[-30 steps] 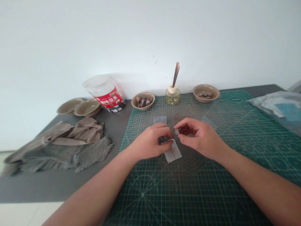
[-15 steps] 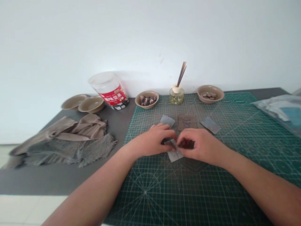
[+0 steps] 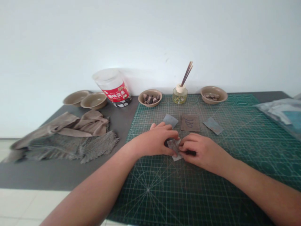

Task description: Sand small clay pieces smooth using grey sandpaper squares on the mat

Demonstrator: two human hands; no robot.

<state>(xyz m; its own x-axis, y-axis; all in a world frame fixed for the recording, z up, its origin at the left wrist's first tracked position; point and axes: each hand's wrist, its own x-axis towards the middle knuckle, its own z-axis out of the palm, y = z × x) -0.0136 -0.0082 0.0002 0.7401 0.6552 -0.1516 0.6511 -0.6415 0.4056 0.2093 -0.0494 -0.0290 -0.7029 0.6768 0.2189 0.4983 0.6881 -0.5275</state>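
A small pale-grey rectangular piece [image 3: 174, 150], thin and creased, lies between my hands on the green cutting mat [image 3: 188, 191]. My left hand [image 3: 156, 141] curves round its left side, with the forefinger at the top edge and the thumb at the lower left. The fingers of my right hand [image 3: 199, 149] are pinched together at its right edge; the fingertips hide what is between them. Beyond the hands lie a similar grey piece [image 3: 170, 120], a brown square [image 3: 190, 123] with a handwritten mark, and another grey piece [image 3: 213, 125].
At the back stand a bowl of dark and pinkish stones [image 3: 150, 104], a reed diffuser [image 3: 180, 94] and a bowl of flat brown pieces [image 3: 213, 100]. To the left are a red-labelled tub [image 3: 116, 92], two bowls [image 3: 94, 102] and crumpled cloth [image 3: 70, 135]. A plastic bag [image 3: 282, 110] lies right.
My right hand's fingers have closed more and moved slightly down along the grey piece. The left thumb has shifted down and right, near its lower edge. The view has shifted slightly.
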